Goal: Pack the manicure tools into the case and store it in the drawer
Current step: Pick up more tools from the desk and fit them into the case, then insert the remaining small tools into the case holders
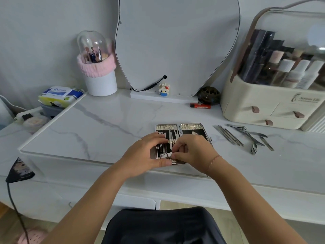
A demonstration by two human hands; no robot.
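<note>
The silver manicure case (pixel 191 126) lies open flat near the front edge of the marble table, black lining up, with several metal tools strapped in its left half. My left hand (pixel 146 155) rests on the case's left half, thumb on its near edge. My right hand (pixel 191 152) pinches a small metal tool (pixel 173 153) low in the left half; its exact shape is hidden by my fingers. To the right of the case lie several loose steel tools (pixel 228 137), among them a nail clipper (pixel 254 148).
A cream cosmetics organiser (pixel 263 106) with small drawers stands at the back right. A mirror (pixel 175 41), brush holder (pixel 100 81), brick figurine (pixel 163 89), dark round ornament (pixel 209 95) and red tube (pixel 200 106) line the back. Wet wipes (pixel 59 94) sit left. A white drawer front (pixel 135 203) sits below the tabletop.
</note>
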